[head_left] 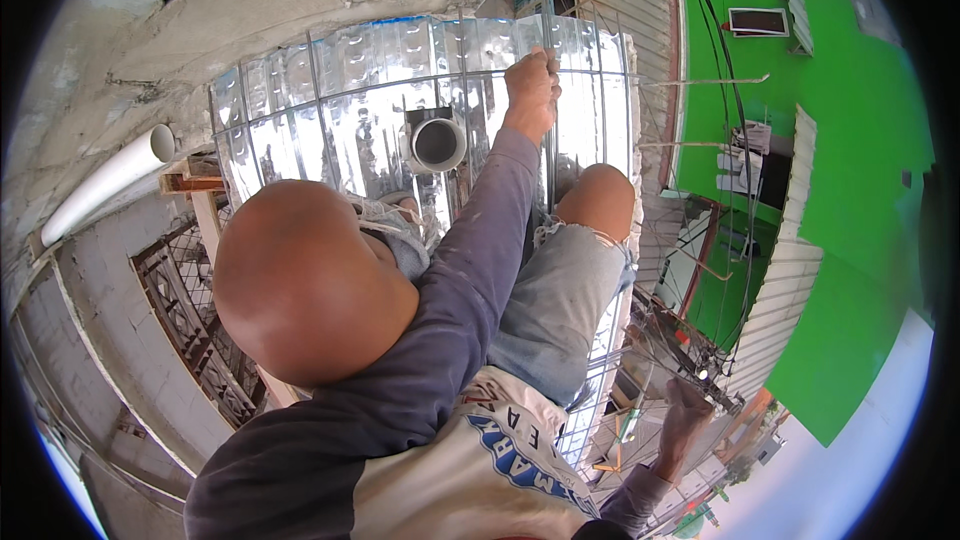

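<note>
My left hand [533,92] is stretched forward, its fingers closed around a steel rebar rod [547,155] that runs lengthwise over shiny corrugated metal decking [385,50]. A thin cross bar [400,83] passes beside the fist. Out to the lower right, my right hand [688,412] is raised with bent fingers, beyond the decking's edge. Whatever it grips is lost against the cluttered background. A round grey pipe end [438,144] stands up through the decking, left of my left forearm. My bare knees and torn jeans [550,310] are over the sheet.
A rough concrete wall [270,0] borders the far and left sides. A white pipe [110,183] slants out at left, above a metal grille [190,310]. Rebar ends [705,81] project past the right edge. Black cables [735,90] hang before a green wall [850,190].
</note>
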### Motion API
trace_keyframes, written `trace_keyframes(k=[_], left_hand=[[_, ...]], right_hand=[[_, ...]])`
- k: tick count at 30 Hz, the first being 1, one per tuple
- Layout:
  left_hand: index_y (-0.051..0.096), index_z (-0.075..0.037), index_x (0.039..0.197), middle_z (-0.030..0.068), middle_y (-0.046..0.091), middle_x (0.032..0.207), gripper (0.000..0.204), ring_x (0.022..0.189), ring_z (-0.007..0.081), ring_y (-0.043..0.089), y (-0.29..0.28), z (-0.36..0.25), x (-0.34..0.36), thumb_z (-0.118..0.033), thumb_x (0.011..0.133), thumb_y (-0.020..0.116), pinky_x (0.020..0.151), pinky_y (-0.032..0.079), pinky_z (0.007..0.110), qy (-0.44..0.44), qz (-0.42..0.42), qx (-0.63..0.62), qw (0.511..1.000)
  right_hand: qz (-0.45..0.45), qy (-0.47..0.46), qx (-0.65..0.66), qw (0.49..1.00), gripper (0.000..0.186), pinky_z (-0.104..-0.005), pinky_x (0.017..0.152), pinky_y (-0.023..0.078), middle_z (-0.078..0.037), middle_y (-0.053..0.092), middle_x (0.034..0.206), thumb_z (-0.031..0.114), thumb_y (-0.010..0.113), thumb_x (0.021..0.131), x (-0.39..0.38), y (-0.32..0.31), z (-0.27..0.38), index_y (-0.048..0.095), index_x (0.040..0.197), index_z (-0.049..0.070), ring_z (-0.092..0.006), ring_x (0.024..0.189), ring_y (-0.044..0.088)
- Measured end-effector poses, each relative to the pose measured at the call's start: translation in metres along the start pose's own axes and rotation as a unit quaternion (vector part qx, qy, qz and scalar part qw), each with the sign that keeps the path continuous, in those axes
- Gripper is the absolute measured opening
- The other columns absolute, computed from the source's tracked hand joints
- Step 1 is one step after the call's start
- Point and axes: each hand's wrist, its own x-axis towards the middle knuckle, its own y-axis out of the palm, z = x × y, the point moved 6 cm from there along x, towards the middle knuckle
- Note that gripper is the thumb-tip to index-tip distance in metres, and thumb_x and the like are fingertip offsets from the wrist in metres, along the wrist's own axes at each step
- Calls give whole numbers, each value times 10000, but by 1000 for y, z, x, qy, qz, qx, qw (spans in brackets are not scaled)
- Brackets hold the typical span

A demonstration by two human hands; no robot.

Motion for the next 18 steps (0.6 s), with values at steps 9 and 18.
trace_keyframes(k=[9, 18], left_hand=[[653, -94, 1139, -30, 590, 830, 224, 592, 66, 439, -7, -11, 2, -292, 1139, 548, 485, 321, 237, 20, 3, -14, 1000], [671, -93, 1121, -44, 534, 755, 239, 550, 33, 394, 34, 14, -36, -314, 1136, 582, 445, 288, 214, 54, 46, 42, 997]], right_hand=[[279, 21, -28, 960, 207, -275, 627, 499, -107, 781, 789, 69, 833, 840, -30, 55, 8, 833, 1000, -63, -122, 686, 663], [324, 86, 5, 942, 399, -312, 764, 590, -115, 785, 851, 123, 898, 842, -43, 106, -97, 800, 1184, -59, -168, 815, 738]])
